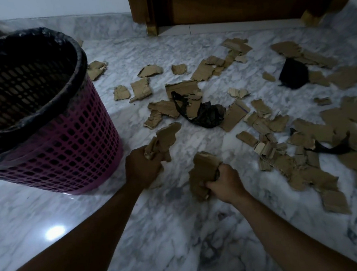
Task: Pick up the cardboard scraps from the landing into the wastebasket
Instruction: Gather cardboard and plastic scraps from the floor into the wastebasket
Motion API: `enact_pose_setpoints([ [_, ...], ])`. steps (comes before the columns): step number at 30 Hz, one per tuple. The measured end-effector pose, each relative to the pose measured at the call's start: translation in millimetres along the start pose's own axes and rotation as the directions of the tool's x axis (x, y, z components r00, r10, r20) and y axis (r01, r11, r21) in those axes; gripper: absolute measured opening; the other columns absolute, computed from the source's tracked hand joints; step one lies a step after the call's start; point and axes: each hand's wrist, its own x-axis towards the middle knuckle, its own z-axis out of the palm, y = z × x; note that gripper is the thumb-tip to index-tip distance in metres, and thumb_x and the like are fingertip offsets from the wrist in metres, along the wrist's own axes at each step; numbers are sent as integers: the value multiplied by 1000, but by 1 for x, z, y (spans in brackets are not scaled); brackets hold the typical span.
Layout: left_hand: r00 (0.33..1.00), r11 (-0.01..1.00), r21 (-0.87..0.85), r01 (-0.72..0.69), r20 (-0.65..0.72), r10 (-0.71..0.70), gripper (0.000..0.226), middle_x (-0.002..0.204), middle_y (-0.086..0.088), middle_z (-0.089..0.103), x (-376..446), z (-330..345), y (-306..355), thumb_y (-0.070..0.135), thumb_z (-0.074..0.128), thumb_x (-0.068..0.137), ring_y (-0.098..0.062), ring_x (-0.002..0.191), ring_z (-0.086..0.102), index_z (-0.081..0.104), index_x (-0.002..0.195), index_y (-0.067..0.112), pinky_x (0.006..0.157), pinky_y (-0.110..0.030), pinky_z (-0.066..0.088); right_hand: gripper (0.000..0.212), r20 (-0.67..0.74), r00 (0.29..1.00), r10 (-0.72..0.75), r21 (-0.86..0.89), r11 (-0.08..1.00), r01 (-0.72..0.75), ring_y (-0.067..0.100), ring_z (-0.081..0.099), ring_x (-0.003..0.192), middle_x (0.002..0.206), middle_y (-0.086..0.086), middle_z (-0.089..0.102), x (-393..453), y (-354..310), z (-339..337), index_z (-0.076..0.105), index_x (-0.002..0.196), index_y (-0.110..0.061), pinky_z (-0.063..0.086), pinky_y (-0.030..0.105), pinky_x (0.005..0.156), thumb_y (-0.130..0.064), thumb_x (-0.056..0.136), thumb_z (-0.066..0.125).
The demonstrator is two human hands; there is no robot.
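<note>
I have the left hand (142, 168) curled round a bunch of torn cardboard (165, 139), and the right hand (225, 182) gripping a second folded wad (202, 174), both low over the marble floor (159, 233). The pink wastebasket (67, 144) (black liner inside) stands at the floor's left edge, just beside my left hand. Loose cardboard scraps (304, 168) litter the right side and middle, with a crumpled black bag (208, 114) among them.

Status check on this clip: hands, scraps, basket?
Left hand grips cardboard scraps; right hand grips another wad. Wastebasket at left, lined, nothing blocking it. Many scraps on the floor, black plastic bag among them.
</note>
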Motion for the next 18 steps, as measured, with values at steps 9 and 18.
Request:
enact_pose_setpoints([
  [9,953,953,-55,-299,-60,296,10,69,3,73,-19,-71,137,30,69,83,-6,55,70,72,89,23,46,-25,51,28,-331,923,-194,138,958,251,16,54,69,75,-1,56,-16,-156,-42,56,78,-16,46,24,61,-22,81,83],
  [18,790,921,40,-388,-499,355,28,74,3,73,-4,-232,195,45,64,70,-14,73,72,72,87,24,68,-44,60,40,-268,745,-611,106,750,653,22,59,88,99,5,64,-49,-365,-25,64,123,-17,56,43,85,-8,85,73],
])
